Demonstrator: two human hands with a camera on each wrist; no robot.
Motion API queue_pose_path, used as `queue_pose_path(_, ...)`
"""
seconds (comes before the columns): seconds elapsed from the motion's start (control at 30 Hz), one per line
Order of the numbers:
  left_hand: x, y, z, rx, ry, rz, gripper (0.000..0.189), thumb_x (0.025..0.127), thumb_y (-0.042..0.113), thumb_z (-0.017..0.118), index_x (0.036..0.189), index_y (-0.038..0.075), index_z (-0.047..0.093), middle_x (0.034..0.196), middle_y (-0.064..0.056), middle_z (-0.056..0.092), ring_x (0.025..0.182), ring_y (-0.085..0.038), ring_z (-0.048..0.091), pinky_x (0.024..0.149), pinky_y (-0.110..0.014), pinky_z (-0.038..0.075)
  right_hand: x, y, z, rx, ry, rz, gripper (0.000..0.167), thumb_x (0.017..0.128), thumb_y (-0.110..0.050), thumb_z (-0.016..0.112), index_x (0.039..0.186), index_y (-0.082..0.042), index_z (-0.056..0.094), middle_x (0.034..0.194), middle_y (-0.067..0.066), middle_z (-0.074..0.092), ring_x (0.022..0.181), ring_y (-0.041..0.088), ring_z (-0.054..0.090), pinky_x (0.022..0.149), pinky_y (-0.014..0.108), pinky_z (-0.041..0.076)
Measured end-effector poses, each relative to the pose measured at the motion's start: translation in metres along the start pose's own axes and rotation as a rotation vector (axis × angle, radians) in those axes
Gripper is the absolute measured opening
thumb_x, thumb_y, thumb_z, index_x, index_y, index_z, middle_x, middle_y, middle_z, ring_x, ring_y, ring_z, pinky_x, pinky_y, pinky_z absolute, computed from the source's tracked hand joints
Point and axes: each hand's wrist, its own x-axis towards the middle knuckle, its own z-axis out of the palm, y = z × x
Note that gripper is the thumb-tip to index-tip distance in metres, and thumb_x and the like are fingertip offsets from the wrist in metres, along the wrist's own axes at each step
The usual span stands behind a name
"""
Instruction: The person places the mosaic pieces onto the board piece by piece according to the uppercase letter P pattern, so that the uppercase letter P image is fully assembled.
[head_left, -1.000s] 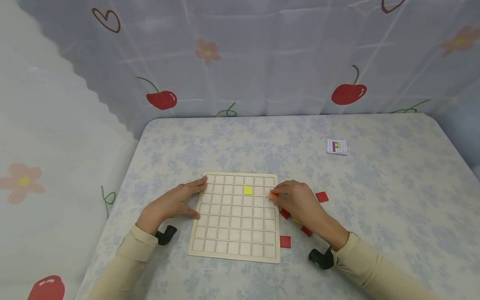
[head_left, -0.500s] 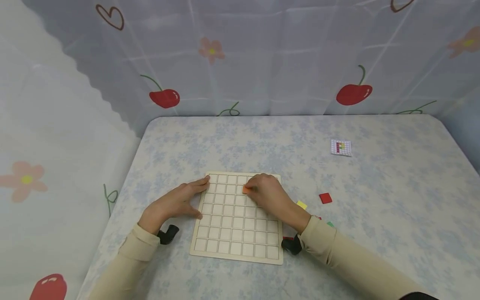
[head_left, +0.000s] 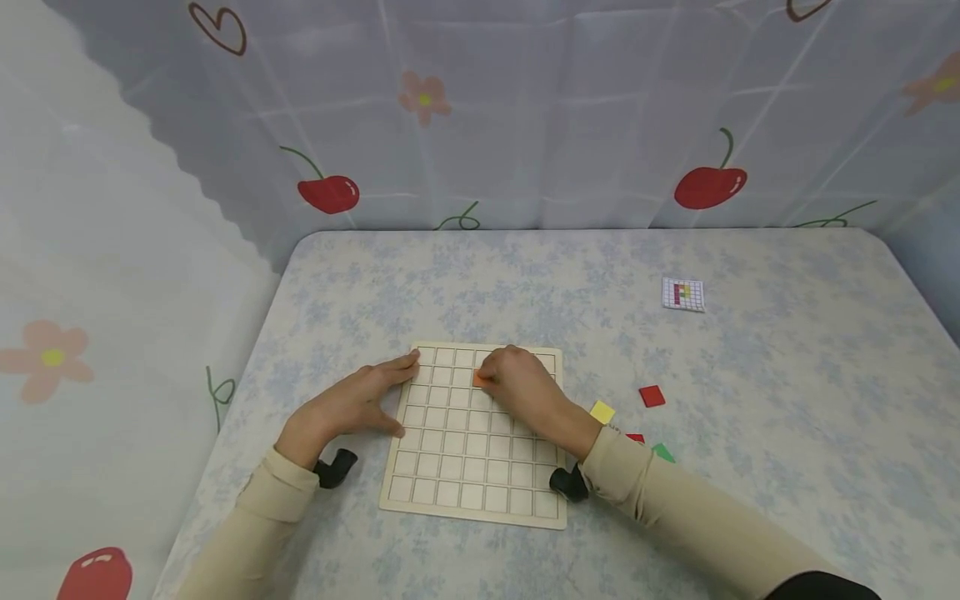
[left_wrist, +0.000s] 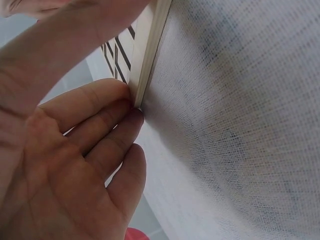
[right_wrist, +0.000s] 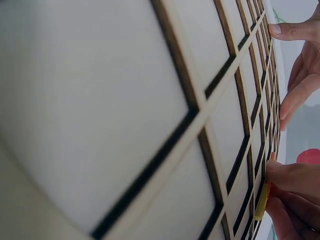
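A pale wooden grid board (head_left: 453,442) with recessed square cells lies flat on the table. My right hand (head_left: 525,387) pinches a small orange tile (head_left: 477,379) between thumb and fingers over the upper part of the board. In the right wrist view, a yellow tile (right_wrist: 261,204) sits on the board right beside those fingertips; the head view hides it behind the hand. Along the board's left edge, my left hand (head_left: 352,406) rests with fingers and thumb spread, fingertips touching the rim, as the left wrist view also shows.
Right of the board lie a yellow tile (head_left: 602,412), a red tile (head_left: 652,396), another red tile (head_left: 635,437) and a green tile (head_left: 663,452), some partly covered by the right sleeve. Farther back is a small card (head_left: 682,294) printed with a coloured grid pattern.
My right hand has carried the orange tile leftward from the board's right edge to its upper middle, covering the yellow tile there. The left hand stays at the rim.
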Motion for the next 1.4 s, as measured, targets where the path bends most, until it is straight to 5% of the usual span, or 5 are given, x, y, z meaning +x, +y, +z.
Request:
queue_pose_path(0.47,0.001,-0.001,0.002,-0.010,-0.001,-0.011,0.098,0.071,0.013,0.088,0.149,-0.006,0.033,0.161,-0.015,0.016,0.147,-0.035,0.019,0.112,-0.049,0.032,-0.005,-0.001,0.000,0.003,-0.006,0.025,0.019,0.089,-0.006,0.073,0.108,-0.007,0.076,0.108,0.006,0.072,0.106,0.024,0.062,0.093,0.035,0.051)
queue_pose_path(0.63,0.001,-0.001,0.003,-0.013,0.001,-0.012,0.098,0.072,0.014,0.087,0.150,-0.006,0.031,0.161,-0.015,0.016,0.147,-0.035,0.019,0.112,-0.049,0.032,-0.015,0.009,-0.015,0.067,0.034,0.073,0.021,0.088,-0.004,0.073,0.109,-0.004,0.076,0.111,0.009,0.071,0.110,0.027,0.063,0.093,0.040,0.052)
queue_pose_path(1.03,-0.001,0.002,-0.003,0.022,-0.007,-0.025,0.097,0.073,0.015,0.087,0.150,-0.006,0.031,0.162,-0.015,0.015,0.146,-0.037,0.020,0.112,-0.051,0.032,-0.091,0.082,-0.084,-0.030,0.102,0.309,0.023,0.085,-0.003,0.074,0.108,0.003,0.074,0.111,0.020,0.069,0.102,0.037,0.064,0.082,0.052,0.055)
queue_pose_path(1.4,0.000,0.002,0.000,0.039,-0.005,-0.014,0.098,0.071,0.015,0.088,0.149,-0.006,0.033,0.161,-0.017,0.017,0.146,-0.037,0.021,0.111,-0.050,0.033,-0.140,0.105,-0.100,-0.076,0.073,0.319,0.026,0.081,-0.001,0.077,0.107,-0.002,0.076,0.106,0.014,0.072,0.098,0.033,0.065,0.080,0.053,0.054)
